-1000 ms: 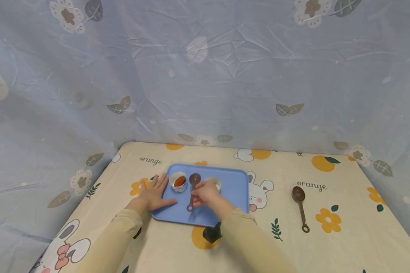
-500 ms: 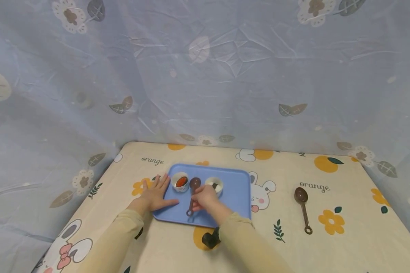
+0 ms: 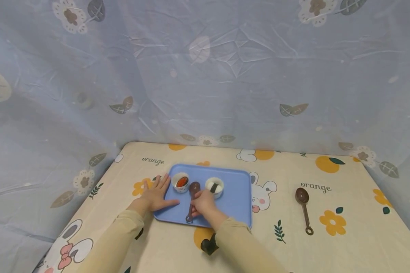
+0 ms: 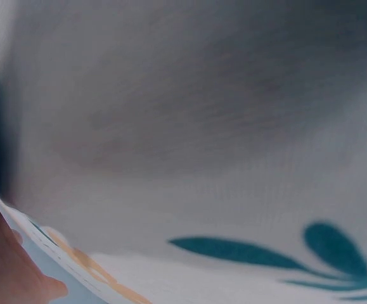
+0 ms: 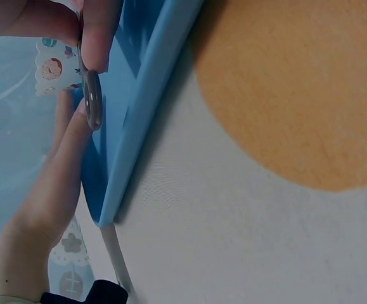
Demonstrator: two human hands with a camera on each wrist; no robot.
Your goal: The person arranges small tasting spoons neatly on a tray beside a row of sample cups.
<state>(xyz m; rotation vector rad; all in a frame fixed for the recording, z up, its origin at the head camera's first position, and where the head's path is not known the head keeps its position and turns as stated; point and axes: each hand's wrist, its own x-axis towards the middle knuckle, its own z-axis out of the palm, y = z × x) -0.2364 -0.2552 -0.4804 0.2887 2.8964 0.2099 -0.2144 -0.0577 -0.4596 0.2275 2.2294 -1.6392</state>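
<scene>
Over the middle of a blue tray [image 3: 235, 212], my right hand [image 3: 204, 204] pinches a brown measuring spoon [image 3: 194, 187] by its handle. The spoon's bowl points away from me; its ringed handle end [image 5: 93, 104] shows below the fingertips in the right wrist view. My left hand [image 3: 154, 196] lies spread with straight fingers at the tray's left side. Left of the spoon stands a scalloped white cup [image 3: 181, 189] holding an orange-red piece with a dark side. Right of it, a similar cup [image 3: 216, 195] holds a white piece with a black band.
A second brown measuring spoon [image 3: 304, 206] lies on the patterned tablecloth [image 3: 287, 170] to the right of the tray. Pale blue flowered fabric [image 3: 225, 94] hangs behind and beside the table.
My right hand has drawn the spoon a little toward the tray's near edge, uncovering the right cup and its white piece. The left hand keeps its place.
</scene>
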